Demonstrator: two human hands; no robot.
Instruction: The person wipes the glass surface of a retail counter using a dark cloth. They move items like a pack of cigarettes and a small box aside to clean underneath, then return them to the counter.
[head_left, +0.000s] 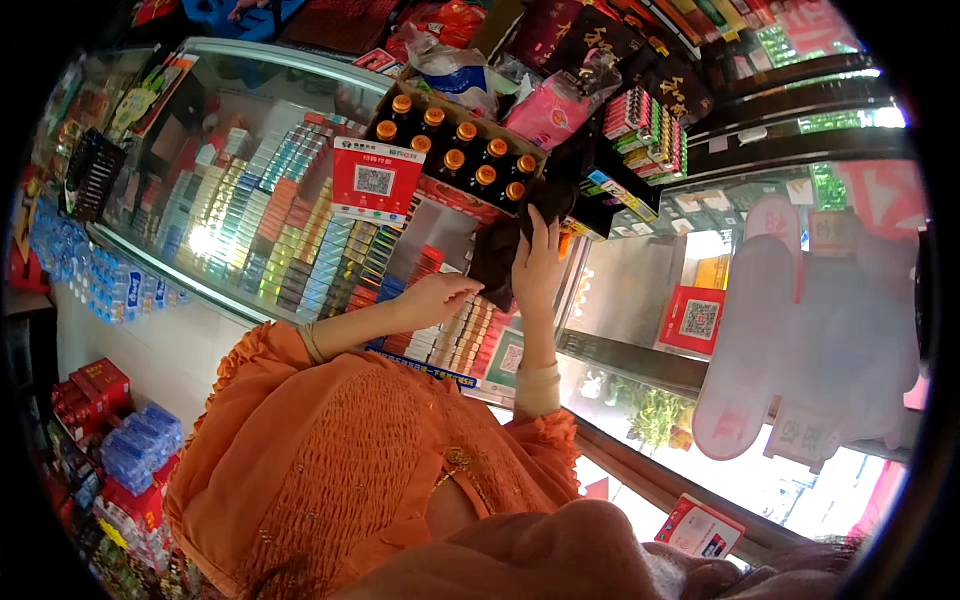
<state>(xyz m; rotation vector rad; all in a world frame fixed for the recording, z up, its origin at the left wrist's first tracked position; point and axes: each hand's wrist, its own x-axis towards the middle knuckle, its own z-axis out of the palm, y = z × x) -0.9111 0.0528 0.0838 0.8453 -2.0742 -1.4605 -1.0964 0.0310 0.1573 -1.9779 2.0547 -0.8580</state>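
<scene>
A dark brown, soft-looking item (493, 259), perhaps cloth or a pouch, lies over the counter in front of me, with a second dark lobe at its upper right. My right hand (538, 259) is on it, back of the hand up and fingers stretched over the dark material; its underside is hidden. My left hand (444, 298) is curled, thumb and forefinger tips at the item's lower left edge; whether they pinch it is unclear. Below both hands, rows of small packs (457, 337) fill the counter. Just beyond stands an open carton of dark bottles with orange caps (466, 132).
A red payment-code sign (377, 180) leans at the carton. The glass display case (247, 202) holds many small boxes. Packs of bottled water (142, 442) stand at lower left. A pink plastic package (551, 112) and a rack of colourful lighters (645, 131) sit behind. Another red code sign (694, 319) is right.
</scene>
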